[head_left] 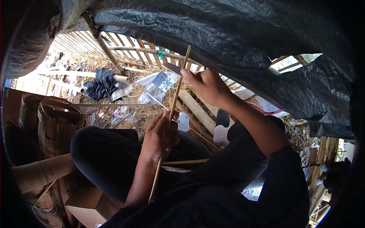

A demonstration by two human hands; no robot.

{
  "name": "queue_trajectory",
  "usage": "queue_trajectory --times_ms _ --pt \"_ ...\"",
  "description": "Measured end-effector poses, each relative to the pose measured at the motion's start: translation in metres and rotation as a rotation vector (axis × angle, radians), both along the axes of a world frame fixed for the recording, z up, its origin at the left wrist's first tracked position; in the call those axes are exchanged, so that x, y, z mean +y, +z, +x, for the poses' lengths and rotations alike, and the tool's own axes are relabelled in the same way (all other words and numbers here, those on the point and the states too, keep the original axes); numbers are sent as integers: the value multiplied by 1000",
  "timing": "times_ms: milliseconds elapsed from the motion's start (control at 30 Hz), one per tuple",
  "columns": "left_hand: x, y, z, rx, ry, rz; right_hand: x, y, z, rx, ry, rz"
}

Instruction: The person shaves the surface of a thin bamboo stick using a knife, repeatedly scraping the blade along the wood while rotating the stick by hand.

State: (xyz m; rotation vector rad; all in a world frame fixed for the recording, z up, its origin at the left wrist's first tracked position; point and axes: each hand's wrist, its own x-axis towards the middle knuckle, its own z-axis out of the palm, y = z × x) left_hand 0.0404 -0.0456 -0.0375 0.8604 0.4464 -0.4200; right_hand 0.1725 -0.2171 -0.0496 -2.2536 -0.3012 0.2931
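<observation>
My left hand (160, 132) is closed around a long, thin bamboo strip (177, 88), which slants up and away from my lap. Its lower end runs back along my left forearm. In my right hand (211, 86) is a knife; the grey blade (173, 68) points left and lies against the strip near its far end. The knife's handle is hidden inside my fist, and my right thumb rests next to the strip. A thin pale sliver (156, 100) sticks out near my left fingers.
Woven bamboo baskets (57, 127) stand at the left, above a thick bamboo pole (45, 173) and a cardboard box (89, 209). A black tarp (213, 34) hangs overhead. Beyond my knees lie a dark cloth (100, 85), plastic wrappers (161, 81), straw and wooden slats (197, 110).
</observation>
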Motion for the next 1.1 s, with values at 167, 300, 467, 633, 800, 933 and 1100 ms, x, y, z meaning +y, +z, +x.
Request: queue_trajectory --times_ms 167,300,467,633,800,933,1100 --pt "2 -5 -1 -34 -29 66 6 -4 -23 -33 93 43" --pt "7 -1 1 -46 -41 32 11 -4 -32 -30 106 122" --pt "2 -2 1 -22 -12 39 8 11 -18 56 26 32" --pt "5 -4 -4 -25 -24 126 11 2 -33 4 166 87" --pt "-3 0 2 -61 -39 82 16 -15 -53 -257 147 291" --pt "5 1 -3 -38 -19 99 10 12 -16 71 44 27" --pt "3 -3 -2 -11 -13 85 10 1 -29 -49 132 27"
